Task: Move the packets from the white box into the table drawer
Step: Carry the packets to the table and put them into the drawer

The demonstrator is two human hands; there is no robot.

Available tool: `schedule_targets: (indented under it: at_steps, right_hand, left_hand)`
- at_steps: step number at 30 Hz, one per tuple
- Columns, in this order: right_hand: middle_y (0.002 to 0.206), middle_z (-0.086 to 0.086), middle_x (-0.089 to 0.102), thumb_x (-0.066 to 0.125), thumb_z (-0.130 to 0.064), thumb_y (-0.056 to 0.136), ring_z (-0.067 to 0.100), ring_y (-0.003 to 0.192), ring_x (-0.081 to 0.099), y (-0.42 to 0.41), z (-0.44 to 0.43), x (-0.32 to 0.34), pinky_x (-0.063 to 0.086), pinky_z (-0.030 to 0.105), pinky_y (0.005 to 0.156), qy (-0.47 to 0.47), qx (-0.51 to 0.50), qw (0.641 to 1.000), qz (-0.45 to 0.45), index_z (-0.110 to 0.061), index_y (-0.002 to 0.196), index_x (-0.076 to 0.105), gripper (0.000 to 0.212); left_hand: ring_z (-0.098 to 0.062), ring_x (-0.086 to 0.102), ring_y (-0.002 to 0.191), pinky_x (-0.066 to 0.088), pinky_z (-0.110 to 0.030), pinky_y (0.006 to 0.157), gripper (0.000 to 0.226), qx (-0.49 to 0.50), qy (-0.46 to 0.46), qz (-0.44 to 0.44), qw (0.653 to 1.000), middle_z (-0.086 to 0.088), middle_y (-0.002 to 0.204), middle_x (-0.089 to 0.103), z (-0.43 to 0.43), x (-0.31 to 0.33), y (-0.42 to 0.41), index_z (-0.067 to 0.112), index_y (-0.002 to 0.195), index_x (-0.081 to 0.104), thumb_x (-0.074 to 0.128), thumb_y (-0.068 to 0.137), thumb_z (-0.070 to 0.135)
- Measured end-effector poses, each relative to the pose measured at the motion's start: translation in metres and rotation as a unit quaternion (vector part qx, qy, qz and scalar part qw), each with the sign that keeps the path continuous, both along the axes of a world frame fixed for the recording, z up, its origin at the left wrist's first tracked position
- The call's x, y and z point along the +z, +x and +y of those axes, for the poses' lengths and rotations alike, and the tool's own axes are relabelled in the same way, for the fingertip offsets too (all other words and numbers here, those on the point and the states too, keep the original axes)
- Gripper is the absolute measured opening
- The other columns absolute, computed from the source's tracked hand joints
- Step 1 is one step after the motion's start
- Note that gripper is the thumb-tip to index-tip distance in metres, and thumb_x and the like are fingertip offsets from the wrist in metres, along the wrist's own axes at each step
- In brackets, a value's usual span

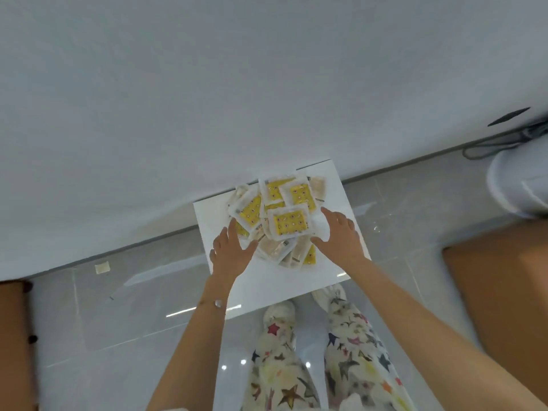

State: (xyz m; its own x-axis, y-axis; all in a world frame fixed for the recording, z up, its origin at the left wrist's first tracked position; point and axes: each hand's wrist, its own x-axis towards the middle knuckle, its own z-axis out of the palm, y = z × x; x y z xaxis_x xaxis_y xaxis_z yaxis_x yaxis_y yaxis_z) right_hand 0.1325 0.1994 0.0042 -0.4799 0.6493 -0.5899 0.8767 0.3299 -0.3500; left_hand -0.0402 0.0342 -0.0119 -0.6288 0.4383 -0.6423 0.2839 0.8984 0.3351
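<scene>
Nearest are two legs (275, 366) in star-print trousers, cut off by the bottom edge, with two pale, blurred slippers (280, 311) on the grey floor (118, 321). Two bare forearms reach forward, and one bead (218, 302) sits on the left wrist.

The left grip (229, 253) has its fingers straight and loosely spread, touching the left edge of the packets (289, 223) and clasping none. The right grip (341, 235) is equally slack, with fingers spread against the pile's right side and holding nothing.

The packets lie in one overlapping heap on a white container (267, 292). I cannot tell whether it is the box or the drawer. Four yellow faces show plainly, about three more as slivers, and roughly four packets are pale. The overlap hides the full count.

The container's far end meets the edge of the white desk (237, 99), which fills the upper view.

On the floor lie one pale scrap (102, 267) and two brown boxes, left (12, 336) and right (498, 292), both cut off. Far right are one dark cable (501, 143) and one blurred white object (516, 185).
</scene>
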Motion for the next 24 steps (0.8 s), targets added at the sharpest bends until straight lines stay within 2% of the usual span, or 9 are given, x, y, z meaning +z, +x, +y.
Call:
schedule_targets:
  at_steps: [2,5,10,12,16,19,21,24]
  right_hand:
    - [0.155,0.007,0.021,0.066,-0.049,0.082,0.03,0.14,0.022,-0.016,0.009,-0.049,0.032,0.048,0.109,-0.021,-0.004,1.0,0.004,-0.028,0.151,0.016,0.088]
    - [0.159,0.007,0.008,0.072,-0.056,0.074,0.029,0.146,0.01,-0.038,0.017,-0.104,0.027,0.051,0.112,-0.029,-0.003,0.999,0.015,-0.03,0.152,0.007,0.105]
    - [0.16,0.011,-0.004,0.071,-0.065,0.067,0.031,0.148,0.001,-0.051,0.028,-0.146,0.017,0.052,0.115,0.022,0.019,0.999,0.016,-0.029,0.152,-0.003,0.118]
    - [0.16,0.01,0.003,0.07,-0.065,0.069,0.03,0.146,0.008,-0.05,0.031,-0.15,0.019,0.05,0.113,0.047,0.017,0.998,0.031,-0.028,0.153,-0.002,0.117]
    - [0.151,0.007,0.027,0.074,-0.045,0.076,0.028,0.136,0.028,-0.047,0.04,-0.152,0.025,0.045,0.108,0.058,-0.024,0.996,0.057,-0.022,0.153,0.008,0.104]
    - [0.14,0.01,0.035,0.077,-0.035,0.075,0.029,0.129,0.034,-0.05,0.047,-0.15,0.029,0.044,0.104,0.031,-0.06,0.996,0.052,-0.02,0.15,0.017,0.097]
    - [0.134,0.011,0.039,0.079,-0.03,0.073,0.029,0.124,0.037,-0.053,0.052,-0.149,0.033,0.044,0.103,0.011,-0.092,0.994,0.059,-0.016,0.146,0.026,0.09]
    - [0.124,0.011,0.046,0.077,-0.022,0.074,0.028,0.117,0.046,-0.054,0.058,-0.148,0.044,0.044,0.096,-0.051,-0.152,0.981,0.111,-0.011,0.133,0.042,0.07]
  left_hand:
    - [-0.033,0.014,0.145,0.02,-0.051,0.114,0.086,0.082,0.016,-0.01,0.996,-0.011,0.159,0.012,0.013,-0.046,0.004,0.022,0.153,0.005,0.057,0.089,0.049]
    - [-0.034,0.016,0.143,0.025,-0.053,0.111,0.09,0.171,0.045,0.053,0.983,-0.013,0.156,0.018,0.021,-0.087,0.01,0.018,0.152,0.01,0.064,0.086,0.046]
    - [-0.032,0.032,0.126,0.039,-0.048,0.1,0.084,0.25,0.032,0.129,0.959,-0.015,0.138,0.036,0.035,-0.115,-0.001,0.014,0.142,0.032,0.071,0.077,0.05]
    - [-0.032,0.036,0.119,0.041,-0.045,0.095,0.077,0.261,0.017,0.148,0.954,-0.014,0.128,0.042,0.039,-0.121,-0.005,0.014,0.134,0.041,0.073,0.074,0.05]
    - [-0.033,0.042,0.111,0.038,-0.042,0.088,0.057,0.25,0.004,0.172,0.953,-0.012,0.114,0.053,0.039,-0.123,-0.007,0.013,0.121,0.051,0.071,0.078,0.044]
    - [-0.029,0.05,0.098,0.041,-0.038,0.078,0.038,0.247,0.071,0.179,0.95,-0.01,0.102,0.058,0.035,-0.12,-0.004,0.009,0.109,0.055,0.069,0.082,0.032]
    - [-0.022,0.056,0.084,0.049,-0.033,0.07,0.024,0.279,0.143,0.145,0.938,-0.004,0.093,0.06,0.031,-0.114,-0.001,0.01,0.103,0.053,0.066,0.085,0.02]
    - [-0.006,0.056,0.067,0.042,-0.017,0.056,0.018,0.333,0.175,0.112,0.92,0.005,0.086,0.058,0.024,-0.103,0.001,0.012,0.106,0.051,0.059,0.09,0.013]
